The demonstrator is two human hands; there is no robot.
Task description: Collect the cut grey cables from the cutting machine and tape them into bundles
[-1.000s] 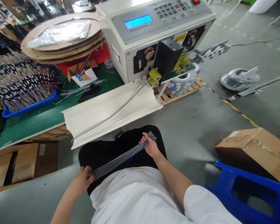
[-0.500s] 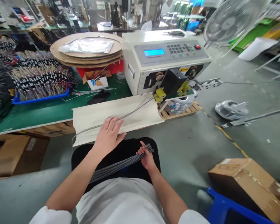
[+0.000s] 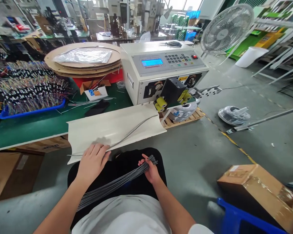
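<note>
My left hand (image 3: 94, 161) is on the cream curved tray (image 3: 112, 130), its fingers bent over a single grey cable (image 3: 129, 133) and its thumb on the near side. The fingertips' underside is hidden. One end of that cable lies loose near the machine's yellow rollers (image 3: 160, 104); the other pokes past the tray's left edge. Over my lap, my right hand (image 3: 150, 170) is closed around a bundle of grey cables (image 3: 114, 182) near its right end. The bundle's left part runs behind my left forearm.
A cream wire-processing machine (image 3: 166, 65) with a blue display stands behind the tray. To its left are cardboard discs (image 3: 83, 66) and a blue bin (image 3: 34, 109) of wire bundles. Cartons (image 3: 263, 191) and a blue stool (image 3: 246, 217) are at right; a fan (image 3: 227, 29) stands behind.
My left hand has moved left and toward me along the cable. The cable's right end has come away from the rollers and dropped onto the tray. My right hand keeps its bundle.
</note>
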